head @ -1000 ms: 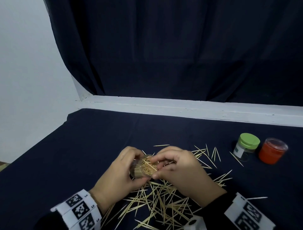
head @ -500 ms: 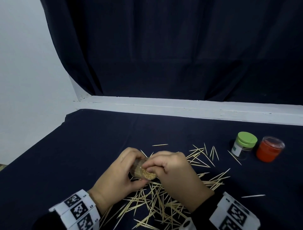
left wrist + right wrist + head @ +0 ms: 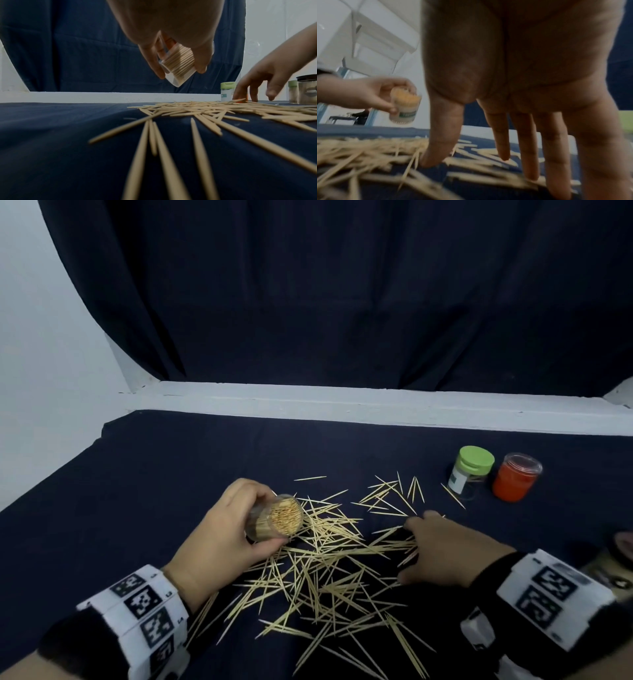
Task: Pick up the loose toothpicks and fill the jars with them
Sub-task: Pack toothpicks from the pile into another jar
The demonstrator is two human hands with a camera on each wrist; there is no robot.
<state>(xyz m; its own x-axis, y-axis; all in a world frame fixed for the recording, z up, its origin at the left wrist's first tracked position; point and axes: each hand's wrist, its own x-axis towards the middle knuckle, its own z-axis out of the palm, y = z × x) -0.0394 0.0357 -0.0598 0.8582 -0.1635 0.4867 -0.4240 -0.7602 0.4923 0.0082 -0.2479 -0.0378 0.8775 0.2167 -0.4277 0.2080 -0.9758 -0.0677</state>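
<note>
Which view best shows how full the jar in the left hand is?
Head view: it looks into the open mouth of the jar, packed with toothpick tips. The left wrist view shows only its side between fingers. The right wrist view shows it small and blurred.

Above: left hand gripping a tilted clear jar packed with toothpicks. Below: loose toothpicks on dark cloth (right hand reaching down, fingers spread).

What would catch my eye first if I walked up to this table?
Probably the heap of pale wooden toothpicks scattered across the dark blue tablecloth. Above it, the left hand grips a clear plastic jar packed with toothpicks, while the right hand reaches into the heap. At the back right stands a bright orange-red container.
</note>
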